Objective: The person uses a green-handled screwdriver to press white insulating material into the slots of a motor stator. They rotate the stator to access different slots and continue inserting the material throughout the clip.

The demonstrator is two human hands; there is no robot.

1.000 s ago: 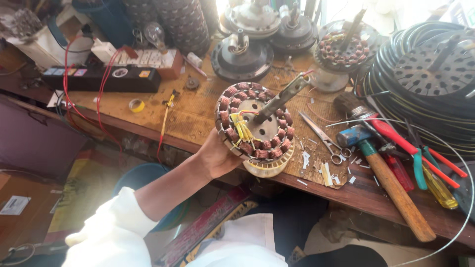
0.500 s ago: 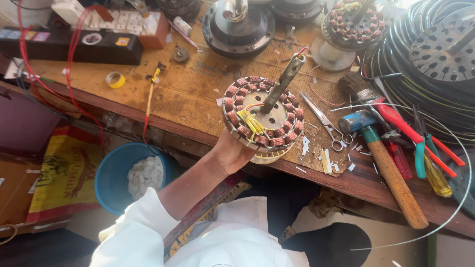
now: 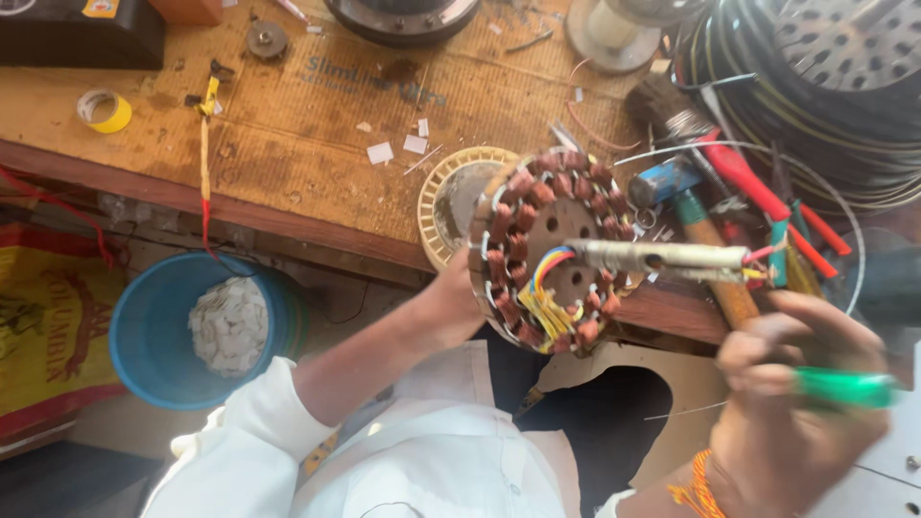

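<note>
My left hand [image 3: 451, 302] grips the edge of a round fan stator [image 3: 552, 251] wound with copper coils and tips it up over the bench's front edge. A metal shaft [image 3: 662, 257] sticks out of its middle toward the right, and yellow, blue and red wires [image 3: 547, 288] loop across its face. My right hand [image 3: 801, 408] is low at the right, closed around a green-handled tool [image 3: 849, 387]. A cream plastic ring [image 3: 443, 197] lies on the bench behind the stator.
The wooden bench [image 3: 288, 144] carries a hammer [image 3: 705, 230], red-handled pliers [image 3: 758, 187], a yellow tape roll [image 3: 106, 110], a yellow-handled screwdriver [image 3: 204, 144] and paper scraps. Coiled black cable [image 3: 815, 105] fills the upper right. A blue bucket [image 3: 153, 331] holding white chips stands on the floor.
The view has dropped and closed in on the bench edge. My left hand has lifted and tilted the stator toward me. My right hand with the green-handled tool has come into view at the lower right.
</note>
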